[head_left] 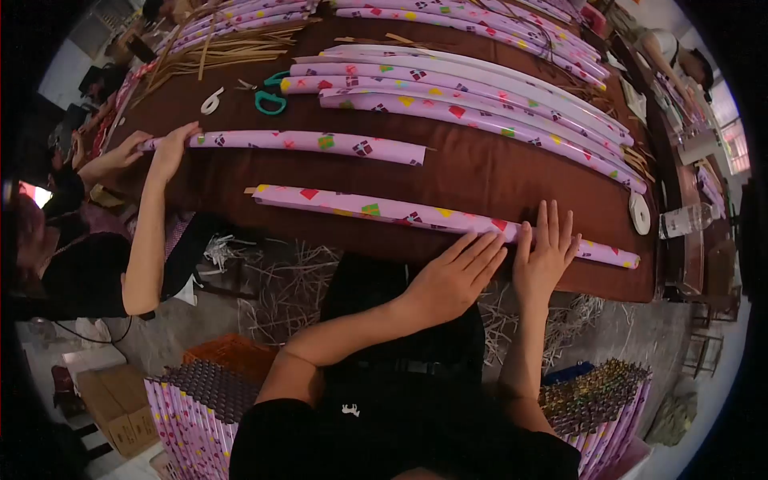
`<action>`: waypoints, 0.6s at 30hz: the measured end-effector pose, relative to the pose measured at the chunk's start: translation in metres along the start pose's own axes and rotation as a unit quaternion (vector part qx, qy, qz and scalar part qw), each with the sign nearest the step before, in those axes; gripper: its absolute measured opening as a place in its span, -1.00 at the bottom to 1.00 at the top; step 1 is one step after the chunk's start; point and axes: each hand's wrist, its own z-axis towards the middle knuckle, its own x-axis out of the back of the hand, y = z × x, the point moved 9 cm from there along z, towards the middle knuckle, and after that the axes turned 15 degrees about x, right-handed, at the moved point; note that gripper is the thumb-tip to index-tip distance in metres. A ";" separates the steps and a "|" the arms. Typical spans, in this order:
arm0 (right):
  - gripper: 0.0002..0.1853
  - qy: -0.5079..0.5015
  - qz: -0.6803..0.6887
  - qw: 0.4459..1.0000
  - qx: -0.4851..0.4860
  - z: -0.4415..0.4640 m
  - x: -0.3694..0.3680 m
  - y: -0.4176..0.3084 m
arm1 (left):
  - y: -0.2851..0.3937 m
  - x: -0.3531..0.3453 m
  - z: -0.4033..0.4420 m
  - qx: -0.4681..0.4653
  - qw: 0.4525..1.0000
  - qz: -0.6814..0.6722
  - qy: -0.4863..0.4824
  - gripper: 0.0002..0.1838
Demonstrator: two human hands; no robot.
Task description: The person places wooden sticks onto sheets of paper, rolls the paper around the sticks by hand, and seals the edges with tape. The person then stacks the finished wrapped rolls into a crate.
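Observation:
In front of me on the table lies a pink roll of gift wrapping paper (pixel 392 212) with a printed present pattern; a thin tan strip shows at its left end. My left hand (pixel 454 278) has its fingers stretched out and close together, their tips at the roll's near edge. Flat across the right part of the same roll, my right hand (pixel 546 252) has its fingers spread. Neither hand grips anything. Farther back, a second pink roll (pixel 304 142) is under the two hands of a person on the left.
Behind are a stack of pink rolls (pixel 480 108), green-handled scissors (pixel 270 102), a white tape roll (pixel 212 102) and tan strips (pixel 232 52). At right stand another tape roll (pixel 639 213) and a plastic bottle (pixel 686 221). Bundled rolls (pixel 192 416) flank me below; paper shreds litter the floor.

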 end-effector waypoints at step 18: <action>-0.63 0.094 0.167 0.968 0.161 0.017 0.041 -0.023 | -0.072 0.035 -0.003 0.116 0.984 0.084 0.105 -0.63</action>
